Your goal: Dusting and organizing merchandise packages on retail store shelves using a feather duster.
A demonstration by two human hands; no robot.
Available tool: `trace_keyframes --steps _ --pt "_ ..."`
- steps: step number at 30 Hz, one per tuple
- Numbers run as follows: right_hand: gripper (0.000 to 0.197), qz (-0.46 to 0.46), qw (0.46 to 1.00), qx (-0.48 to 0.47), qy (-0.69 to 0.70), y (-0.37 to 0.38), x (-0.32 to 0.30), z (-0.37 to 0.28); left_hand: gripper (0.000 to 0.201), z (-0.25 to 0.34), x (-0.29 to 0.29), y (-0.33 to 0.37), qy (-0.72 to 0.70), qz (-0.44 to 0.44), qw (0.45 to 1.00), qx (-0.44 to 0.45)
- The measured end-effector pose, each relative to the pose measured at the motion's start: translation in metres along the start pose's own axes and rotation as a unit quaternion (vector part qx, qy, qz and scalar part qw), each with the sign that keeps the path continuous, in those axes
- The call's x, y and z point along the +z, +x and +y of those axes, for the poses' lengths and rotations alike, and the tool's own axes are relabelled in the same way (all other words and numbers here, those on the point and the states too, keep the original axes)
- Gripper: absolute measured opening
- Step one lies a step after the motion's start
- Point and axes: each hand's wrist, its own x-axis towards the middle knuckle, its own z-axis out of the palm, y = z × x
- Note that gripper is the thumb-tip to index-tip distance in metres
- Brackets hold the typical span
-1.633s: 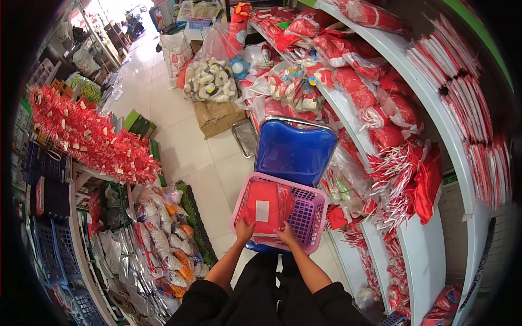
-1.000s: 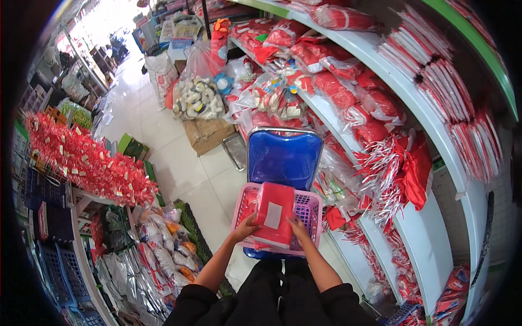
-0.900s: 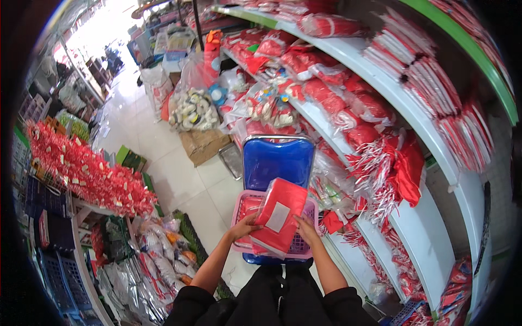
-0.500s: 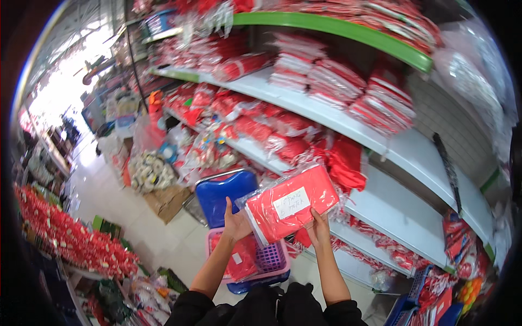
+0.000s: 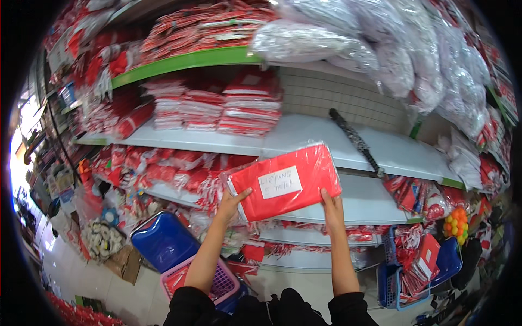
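A flat red folded cloth in clear plastic wrap [image 5: 313, 176] is held up in front of the shelves, slightly tilted. A white handwritten label [image 5: 280, 183] sits on its face. My left hand [image 5: 230, 205] grips its left edge, thumb on top and the other fingers hidden beneath. At the lower right edge, my right hand [image 5: 331, 208] closes on it with the thumb over the front. Behind and above it, stacks of similar red and white packets [image 5: 250, 106] lie on a pale shelf [image 5: 304, 130].
Below left, a pink basket [image 5: 224, 282] holding red packets stands by a blue chair [image 5: 166, 239]. Blue baskets with red packets [image 5: 418, 271] are at lower right. Wrapped bundles [image 5: 348, 49] overhang from above; a dark, tinsel-like roll [image 5: 354, 141] leans on the shelf.
My view has swung to the right. My left hand has gone from spread beside the packet to gripping its left edge. The packet is now held in both hands, facing the shelves.
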Motion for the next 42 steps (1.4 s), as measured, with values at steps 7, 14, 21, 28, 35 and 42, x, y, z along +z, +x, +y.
trace_keyframes --steps 7,14,21,28,35,42 --pt "0.022 0.122 0.849 -0.293 -0.423 0.101 -0.091 -0.069 0.047 -0.013 0.067 0.072 0.054 -0.005 0.995 0.087" --pt "0.044 0.069 0.639 -0.148 -0.751 0.172 -0.146 -0.047 0.036 -0.015 0.126 0.123 0.151 -0.007 0.986 0.070" --pt "0.036 0.121 0.720 -0.088 -0.677 0.154 -0.173 -0.070 0.033 -0.039 0.153 0.179 0.191 -0.019 0.978 0.076" --pt "0.035 0.148 0.893 -0.055 -0.421 0.056 -0.144 -0.015 0.033 -0.065 0.167 0.215 0.056 -0.044 0.997 -0.007" --pt "0.026 0.062 0.911 -0.097 -0.397 0.030 -0.127 0.026 0.065 -0.070 0.157 0.220 -0.041 -0.101 0.988 -0.114" --pt "0.024 -0.003 0.976 0.065 -0.209 0.016 -0.112 0.011 0.089 -0.050 0.191 0.185 0.022 -0.058 0.997 -0.040"
